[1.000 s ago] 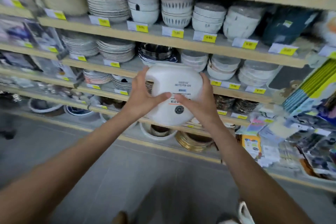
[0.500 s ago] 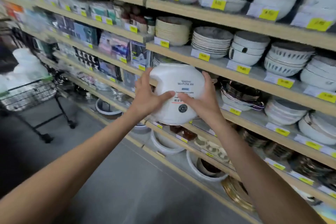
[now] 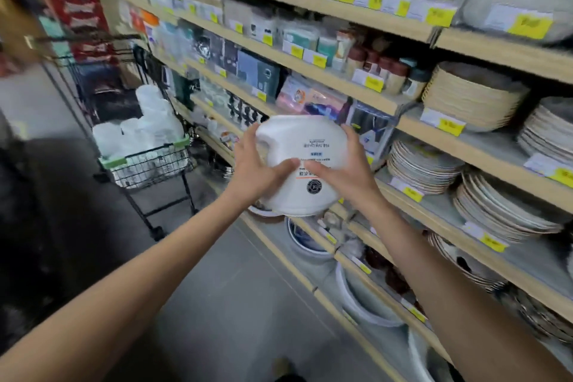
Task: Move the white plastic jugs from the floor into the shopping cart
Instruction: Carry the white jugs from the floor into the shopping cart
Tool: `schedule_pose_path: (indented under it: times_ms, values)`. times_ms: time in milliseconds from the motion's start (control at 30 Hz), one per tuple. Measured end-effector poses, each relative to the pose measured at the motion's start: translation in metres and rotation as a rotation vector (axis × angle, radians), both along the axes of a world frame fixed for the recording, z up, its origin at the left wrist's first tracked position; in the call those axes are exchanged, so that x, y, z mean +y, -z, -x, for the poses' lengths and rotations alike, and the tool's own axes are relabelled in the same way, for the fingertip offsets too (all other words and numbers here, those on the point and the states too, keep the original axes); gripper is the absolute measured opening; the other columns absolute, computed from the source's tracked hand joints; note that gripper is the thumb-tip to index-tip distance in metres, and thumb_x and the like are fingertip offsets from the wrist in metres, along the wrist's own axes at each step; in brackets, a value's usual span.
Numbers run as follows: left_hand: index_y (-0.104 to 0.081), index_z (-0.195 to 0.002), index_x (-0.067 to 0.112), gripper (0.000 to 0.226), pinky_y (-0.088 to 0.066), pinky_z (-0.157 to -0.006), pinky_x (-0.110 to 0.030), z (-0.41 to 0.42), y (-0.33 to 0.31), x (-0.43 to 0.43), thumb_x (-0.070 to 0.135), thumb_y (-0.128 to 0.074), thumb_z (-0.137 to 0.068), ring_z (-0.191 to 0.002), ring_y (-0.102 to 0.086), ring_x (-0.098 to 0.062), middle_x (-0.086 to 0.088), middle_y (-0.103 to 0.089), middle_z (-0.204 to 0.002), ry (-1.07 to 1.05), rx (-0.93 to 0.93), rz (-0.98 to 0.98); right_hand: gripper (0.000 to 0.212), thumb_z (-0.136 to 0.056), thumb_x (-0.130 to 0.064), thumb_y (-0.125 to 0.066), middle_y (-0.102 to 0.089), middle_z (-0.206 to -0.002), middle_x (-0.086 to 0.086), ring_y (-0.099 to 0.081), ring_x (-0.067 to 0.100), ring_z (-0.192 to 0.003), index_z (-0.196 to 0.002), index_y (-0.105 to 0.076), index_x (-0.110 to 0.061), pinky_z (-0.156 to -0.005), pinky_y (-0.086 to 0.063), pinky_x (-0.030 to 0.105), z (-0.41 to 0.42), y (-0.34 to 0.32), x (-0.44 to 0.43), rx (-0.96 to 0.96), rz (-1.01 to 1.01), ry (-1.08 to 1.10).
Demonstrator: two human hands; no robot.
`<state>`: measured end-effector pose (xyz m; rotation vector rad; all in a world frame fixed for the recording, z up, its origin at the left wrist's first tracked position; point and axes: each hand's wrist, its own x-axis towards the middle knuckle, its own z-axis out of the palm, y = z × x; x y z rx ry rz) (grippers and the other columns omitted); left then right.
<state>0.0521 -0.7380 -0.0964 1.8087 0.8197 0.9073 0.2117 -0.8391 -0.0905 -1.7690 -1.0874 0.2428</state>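
Well above the floor, you held the white jug before the shelves, your left grip and right grip each curled round one side; the shopping cart, with other jugs inside, stood apart to your left.

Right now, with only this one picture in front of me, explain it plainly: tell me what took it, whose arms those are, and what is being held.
There is no machine here. The picture comes from a wide-angle camera worn on a person's head, looking forward and down, so the two bare arms are the wearer's own. The left hand and right hand grip a white jug between them, its label upside down from this view. To the left stands a black wire shopping cart holding more white jugs. On the right run wooden shelves with stacked plates and yellow price tags. Below is grey floor.
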Motion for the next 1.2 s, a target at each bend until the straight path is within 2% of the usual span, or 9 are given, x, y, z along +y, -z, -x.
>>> schedule_pose_path:
  times_ms: [233,400,500,633,767,833,967,1067,1200]
  values:
    - [-0.025,-0.140,0.025,0.110,-0.034,-0.109,-0.048,0.039,0.028,0.161,0.067,-0.069,-0.048,-0.128,-0.036,-0.027,-0.008,-0.034,-0.137,-0.199,0.037,0.053,0.088,-0.053,-0.050,-0.083,-0.049,-0.125,-0.009,-0.050,0.007,-0.115,-0.127,-0.037,-0.037,-0.100,-0.046,0.043,0.024,0.028,0.193,0.070,0.006,-0.211]
    - [-0.019,-0.143,0.024,0.096,-0.029,-0.106,-0.038,0.061,0.033,0.282,0.042,-0.079,-0.070,-0.129,-0.034,-0.028,-0.008,-0.029,-0.137,-0.310,0.103,0.079,0.092,-0.051,-0.053,-0.082,-0.047,-0.128,-0.002,-0.049,0.014,-0.118,-0.128,-0.036,-0.033,-0.100,-0.045,0.043,0.044,0.044,0.330,0.134,0.025,-0.318]
    - [-0.017,-0.144,0.026,0.105,-0.029,-0.107,-0.038,0.081,0.036,0.348,0.052,-0.075,-0.060,-0.130,-0.033,-0.026,-0.008,-0.029,-0.141,-0.390,0.121,0.113,0.092,-0.057,-0.042,-0.086,-0.046,-0.131,-0.001,-0.048,0.013,-0.118,-0.133,-0.036,-0.028,-0.103,-0.043,0.038,0.061,0.050,0.410,0.155,0.042,-0.387]
    - [-0.027,-0.137,0.028,0.103,-0.038,-0.106,-0.048,0.117,0.043,0.419,0.060,-0.076,-0.053,-0.126,-0.040,-0.025,-0.004,-0.035,-0.136,-0.451,0.078,0.126,0.103,-0.058,-0.043,-0.086,-0.041,-0.135,-0.007,-0.043,0.011,-0.124,-0.142,-0.028,-0.027,-0.106,-0.039,0.034,0.090,0.057,0.499,0.155,0.088,-0.481]
    - [-0.024,-0.138,0.027,0.101,-0.033,-0.110,-0.047,0.151,0.054,0.484,0.055,-0.074,-0.055,-0.131,-0.033,-0.023,0.003,-0.029,-0.131,-0.533,0.088,0.155,0.098,-0.059,-0.036,-0.088,-0.046,-0.134,-0.003,-0.046,0.011,-0.121,-0.138,-0.032,-0.024,-0.104,-0.042,0.036,0.125,0.064,0.575,0.178,0.108,-0.553]
    - [-0.021,-0.141,0.026,0.103,-0.031,-0.111,-0.047,0.168,0.061,0.520,0.052,-0.076,-0.058,-0.132,-0.031,-0.025,0.000,-0.027,-0.135,-0.546,0.100,0.154,0.094,-0.061,-0.032,-0.088,-0.046,-0.132,-0.003,-0.046,0.010,-0.120,-0.136,-0.033,-0.022,-0.102,-0.043,0.034,0.142,0.069,0.611,0.173,0.110,-0.557]
    - [-0.018,-0.144,0.021,0.098,-0.024,-0.115,-0.041,0.205,0.073,0.597,0.038,-0.081,-0.070,-0.136,-0.024,-0.022,-0.004,-0.024,-0.141,-0.522,0.122,0.158,0.096,-0.054,-0.051,-0.084,-0.045,-0.129,-0.004,-0.047,0.012,-0.119,-0.133,-0.033,-0.031,-0.098,-0.046,0.037,0.179,0.085,0.682,0.146,0.134,-0.511]
    - [-0.019,-0.144,0.019,0.107,-0.027,-0.114,-0.047,0.234,0.079,0.658,0.050,-0.077,-0.060,-0.137,-0.025,-0.023,-0.005,-0.025,-0.143,-0.465,0.168,0.153,0.098,-0.049,-0.057,-0.082,-0.045,-0.130,-0.001,-0.047,0.015,-0.120,-0.130,-0.032,-0.037,-0.096,-0.047,0.037,0.211,0.096,0.733,0.196,0.136,-0.457]
    - [-0.021,-0.143,0.023,0.113,-0.032,-0.111,-0.048,0.267,0.082,0.730,0.062,-0.074,-0.052,-0.135,-0.029,-0.025,-0.008,-0.028,-0.142,-0.382,0.225,0.192,0.098,-0.058,-0.044,-0.085,-0.040,-0.128,-0.004,-0.042,0.010,-0.117,-0.137,-0.030,-0.026,-0.092,-0.039,0.025,0.247,0.105,0.788,0.215,0.134,-0.371]
